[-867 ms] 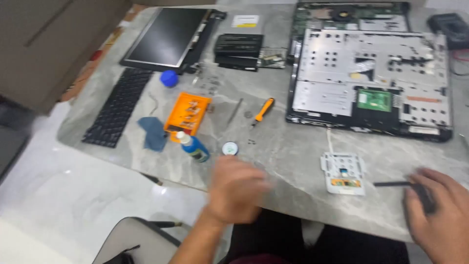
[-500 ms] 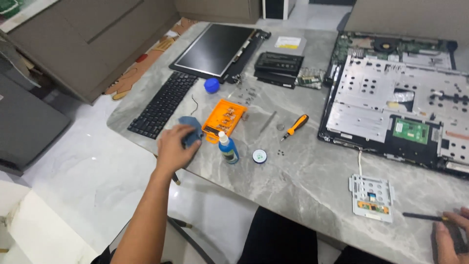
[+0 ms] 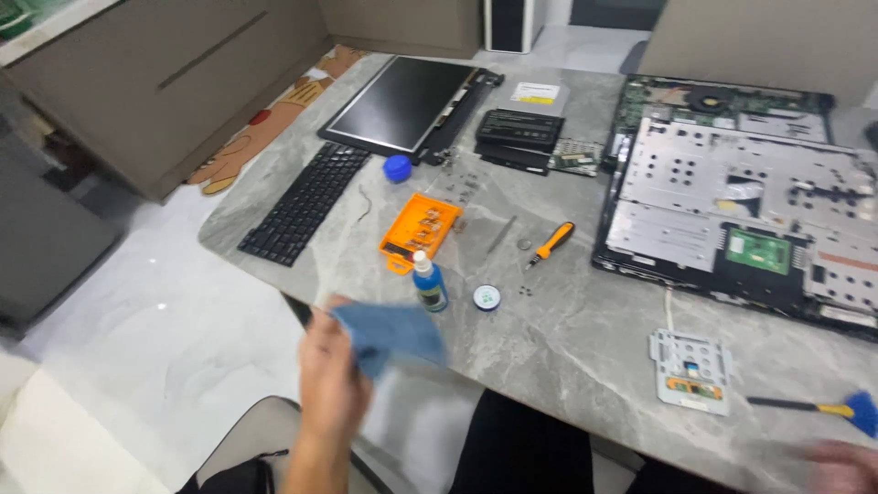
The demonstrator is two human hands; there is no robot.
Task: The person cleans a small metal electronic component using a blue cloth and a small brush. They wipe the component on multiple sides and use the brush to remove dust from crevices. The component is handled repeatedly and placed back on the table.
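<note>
cloth first: a blue cloth [image 3: 389, 336] hangs from the left hand [image 3: 331, 377], whose fingers are clenched on its lower left corner, so the cloth spreads up and to the right of the hand, over the near edge of the grey marble table [image 3: 567, 329]. taking the small blue bottle [image 3: 428, 283] with the white cap as landmark, the cloth is just in front of it, close to its base but, as far as the blurred view shows, apart from it. a round white tin [image 3: 487, 296] sits just right of the bottle, and an orange parts tray [image 3: 421, 231] lies just behind it. an orange-handled screwdriver [image 3: 551, 243] lies behind and to the right of the bottle, and a black keyboard [image 3: 305, 202] behind and to its left. far right of the bottle lies the opened laptop chassis [image 3: 741, 215], and nearer the table's front edge a touchpad bracket [image 3: 690, 370]. the right hand [image 3: 837, 465] shows only as a blur at the lower right corner, just below a brush [image 3: 814, 408] with blue bristles; i cannot tell whether it is holding anything.
</note>
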